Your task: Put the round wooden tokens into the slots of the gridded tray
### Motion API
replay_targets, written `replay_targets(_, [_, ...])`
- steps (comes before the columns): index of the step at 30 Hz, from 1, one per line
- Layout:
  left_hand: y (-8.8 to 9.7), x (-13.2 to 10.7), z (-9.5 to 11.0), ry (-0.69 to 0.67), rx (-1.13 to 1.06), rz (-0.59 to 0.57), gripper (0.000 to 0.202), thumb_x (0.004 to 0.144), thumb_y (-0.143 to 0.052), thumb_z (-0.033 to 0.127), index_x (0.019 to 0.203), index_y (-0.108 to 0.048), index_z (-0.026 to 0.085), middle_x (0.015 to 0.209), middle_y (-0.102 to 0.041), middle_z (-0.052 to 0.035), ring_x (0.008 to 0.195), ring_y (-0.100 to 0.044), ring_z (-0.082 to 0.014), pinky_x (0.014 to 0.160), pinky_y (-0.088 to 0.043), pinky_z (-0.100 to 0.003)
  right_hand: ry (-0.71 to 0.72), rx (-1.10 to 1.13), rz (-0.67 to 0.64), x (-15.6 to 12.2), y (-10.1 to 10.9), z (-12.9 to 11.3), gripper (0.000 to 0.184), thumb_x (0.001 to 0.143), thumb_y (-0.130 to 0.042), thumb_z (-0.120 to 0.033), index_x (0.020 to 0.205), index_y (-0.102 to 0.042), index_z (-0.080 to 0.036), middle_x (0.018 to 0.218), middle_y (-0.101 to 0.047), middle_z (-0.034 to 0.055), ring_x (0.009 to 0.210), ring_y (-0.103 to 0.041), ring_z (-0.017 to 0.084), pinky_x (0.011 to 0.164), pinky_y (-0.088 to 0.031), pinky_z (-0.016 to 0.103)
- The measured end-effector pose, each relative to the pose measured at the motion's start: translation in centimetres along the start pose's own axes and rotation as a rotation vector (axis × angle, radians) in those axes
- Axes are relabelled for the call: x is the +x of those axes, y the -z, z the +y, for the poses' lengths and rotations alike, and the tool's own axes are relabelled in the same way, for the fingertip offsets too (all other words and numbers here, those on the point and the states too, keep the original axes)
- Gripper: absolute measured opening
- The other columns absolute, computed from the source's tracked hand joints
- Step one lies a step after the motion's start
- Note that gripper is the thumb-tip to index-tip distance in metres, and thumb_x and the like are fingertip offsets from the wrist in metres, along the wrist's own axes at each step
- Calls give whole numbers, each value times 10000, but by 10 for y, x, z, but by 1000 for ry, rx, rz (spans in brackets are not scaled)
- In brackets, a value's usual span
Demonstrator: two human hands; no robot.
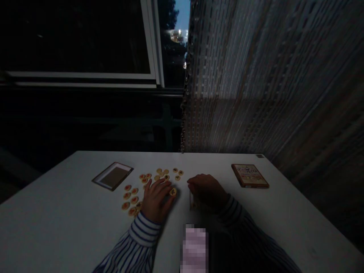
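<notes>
While pinching one xiangqi piece in a loosely spread left hand over the bench, might scatter neighbouring discs by brushing too low; cannot tell the hold of the curled right hand

A hand could pass over the wide bare stretch of white tabletop left of the xiangqi pieces, or along the strip between the right hand and the illustrated box; a narrower lane runs between the right hand and the left hand, a black-marked piece at the left fingertips edging into it. Scattered pieces obstruct a low sweep leftward or forward of the left hand; the open tray lies beyond them; the string curtain walls off the far right.
</notes>
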State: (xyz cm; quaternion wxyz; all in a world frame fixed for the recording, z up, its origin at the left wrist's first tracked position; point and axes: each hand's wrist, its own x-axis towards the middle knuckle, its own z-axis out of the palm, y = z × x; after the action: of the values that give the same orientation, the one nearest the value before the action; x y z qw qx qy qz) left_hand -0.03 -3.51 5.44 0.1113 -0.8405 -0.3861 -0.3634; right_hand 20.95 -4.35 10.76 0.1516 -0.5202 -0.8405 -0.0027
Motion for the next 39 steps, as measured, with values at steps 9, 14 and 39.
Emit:
replay_targets(9, [-6,23,22,95,-58,-22,228,744,-507,276,955,-571,216,945,-639,-49,978,-515,-228,941,-235,-518,-26,-11,-7,0,6,3,207,816,-396,-284,866,-590,-232,830,-632,9,772,-546,140,678,-346,257])
replay_targets(14, [-13,30,31,142,-111,-40,228,750,-504,271,961,-567,214,953,-636,-43,974,-514,-217,947,-238,-503,-32,16,12,0,7,7,193,807,-419,-272,903,-582,-232,857,-633,0,802,-549,132,694,-350,253])
replay_targets(39, [-45,9,43,274,-300,64,227,732,-533,253,946,-536,180,888,-626,-63,854,-563,-184,881,-384,-431,-25,20,-94,2,-18,11,279,826,-384,-371,931,-593,-219,836,-635,43,776,-564,145,694,-392,262])
